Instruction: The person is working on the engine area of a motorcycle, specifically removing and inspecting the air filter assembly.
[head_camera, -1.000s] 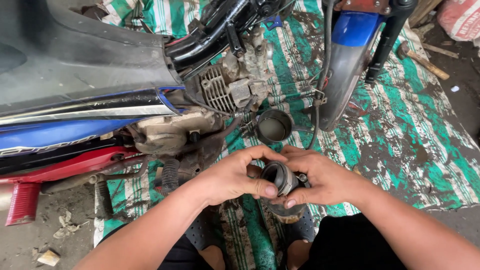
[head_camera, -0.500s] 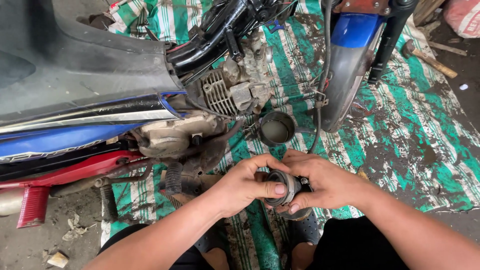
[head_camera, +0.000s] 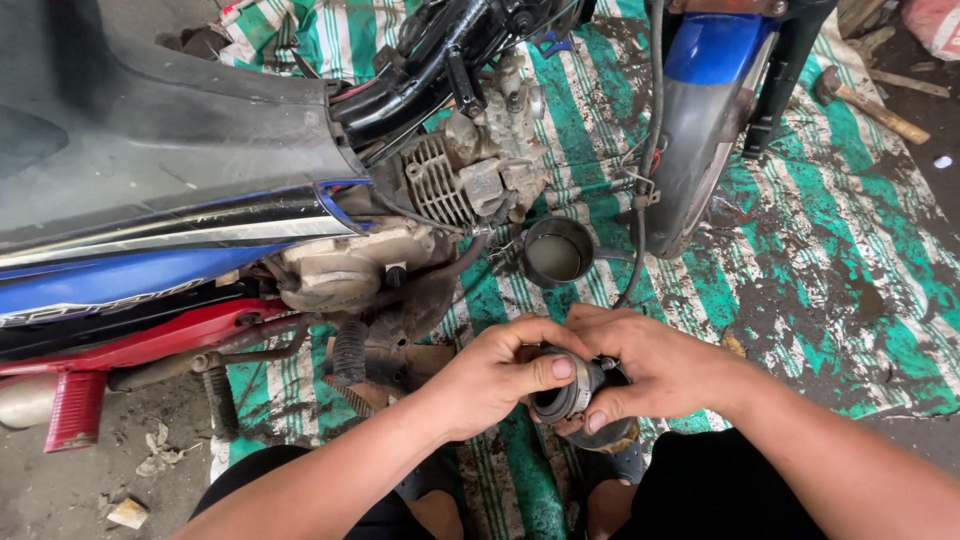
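Nearest the viewer, the left hand (head_camera: 495, 375) and the right hand (head_camera: 655, 365) are together gripping a short black rubber sleeve (head_camera: 572, 393), thumbs pressing on its ringed rim, just above the person's knees. Beyond the hands, a small metal cup (head_camera: 557, 251) is resting on the green-and-white striped tarpaulin (head_camera: 800, 250). Farther on, the finned engine (head_camera: 455, 180) and blue front mudguard (head_camera: 715, 60) of a motorcycle are lying across the tarpaulin.

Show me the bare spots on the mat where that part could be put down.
The striped mat lies bare right of the front wheel, below the hammer. It is crowded around the engine and metal cup. Left hand and right hand grip the round part.
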